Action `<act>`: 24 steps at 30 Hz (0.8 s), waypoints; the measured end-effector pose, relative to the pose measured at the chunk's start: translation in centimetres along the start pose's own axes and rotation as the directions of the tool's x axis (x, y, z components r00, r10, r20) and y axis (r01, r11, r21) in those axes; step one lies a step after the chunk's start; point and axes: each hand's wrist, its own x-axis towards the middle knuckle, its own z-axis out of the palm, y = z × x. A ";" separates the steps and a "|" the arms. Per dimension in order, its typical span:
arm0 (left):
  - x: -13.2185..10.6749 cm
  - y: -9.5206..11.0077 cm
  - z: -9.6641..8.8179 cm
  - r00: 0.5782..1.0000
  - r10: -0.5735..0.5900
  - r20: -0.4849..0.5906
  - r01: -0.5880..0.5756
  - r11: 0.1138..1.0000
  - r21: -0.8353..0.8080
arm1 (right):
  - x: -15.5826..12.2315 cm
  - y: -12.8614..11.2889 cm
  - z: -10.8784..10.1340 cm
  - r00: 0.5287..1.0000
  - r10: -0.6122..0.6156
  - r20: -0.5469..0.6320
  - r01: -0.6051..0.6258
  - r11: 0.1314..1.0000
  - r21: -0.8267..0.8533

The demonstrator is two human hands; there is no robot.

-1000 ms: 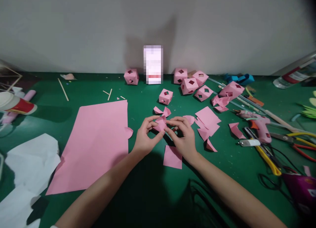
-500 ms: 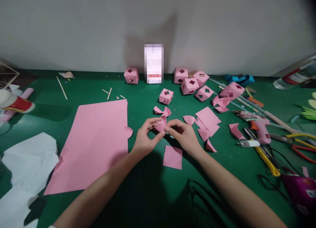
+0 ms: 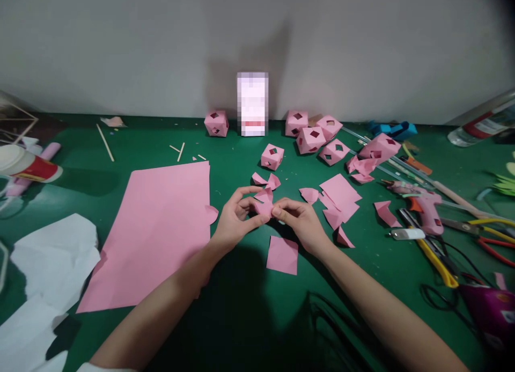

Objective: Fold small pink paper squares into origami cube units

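Observation:
Between my two hands is a small folded piece of pink paper [image 3: 264,206], held up over the green table. My left hand [image 3: 238,216] pinches its left side between thumb and fingers. At its right edge, the thumb and fingertips of my right hand [image 3: 300,220] close on it. A flat pink paper square [image 3: 282,255] lies just below the hands. Curled pink scraps [image 3: 273,181] lie beyond the fingers, and a stack of pink squares [image 3: 340,196] is right of my right hand. The large pink sheet [image 3: 164,227] lies partly under my left forearm.
Folded pink paper shapes with cut holes [image 3: 310,140] stand near the wall, by an upright blurred phone [image 3: 252,103]. On the right lie a pink glue gun [image 3: 428,205], a yellow cutter [image 3: 436,262] and pliers [image 3: 483,230]. A cup [image 3: 38,165] and torn white paper [image 3: 56,259] are left.
The folded pink paper stays in both hands and now shows its flaps more openly. My left fingers have spread slightly. The whole view has shifted a little.

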 end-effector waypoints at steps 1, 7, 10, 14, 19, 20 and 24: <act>0.1 0.0 -0.1 1.000 -0.014 -0.007 0.014 0.999 -0.032 | 0.1 0.1 0.0 1.000 -0.012 0.003 0.012 1.000 -0.008; 0.3 0.1 -0.4 0.997 -0.070 -0.019 0.068 0.992 -0.107 | 0.2 0.3 0.2 1.000 -0.009 -0.002 0.009 1.000 0.024; 0.4 0.1 -0.3 0.996 -0.083 -0.022 0.080 0.991 -0.108 | 0.1 0.4 0.2 0.997 -0.071 -0.002 0.071 0.997 -0.026; 0.5 0.1 -0.2 0.996 -0.085 -0.018 0.082 0.989 -0.122 | 0.1 0.4 0.1 0.996 -0.089 0.008 0.089 0.995 -0.043; 0.4 0.2 -0.1 0.995 -0.099 -0.024 0.097 0.994 -0.053 | 0.2 0.2 -0.3 0.999 0.014 0.045 -0.017 0.998 0.067; 0.4 0.2 -0.1 0.995 -0.099 -0.020 0.098 0.995 -0.024 | 0.3 0.2 -0.4 0.998 0.032 0.046 -0.036 0.995 0.097; 0.3 0.0 0.1 0.995 -0.084 0.049 0.089 0.989 -0.118 | 0.7 0.7 -0.7 0.987 0.150 0.056 -0.160 0.927 0.339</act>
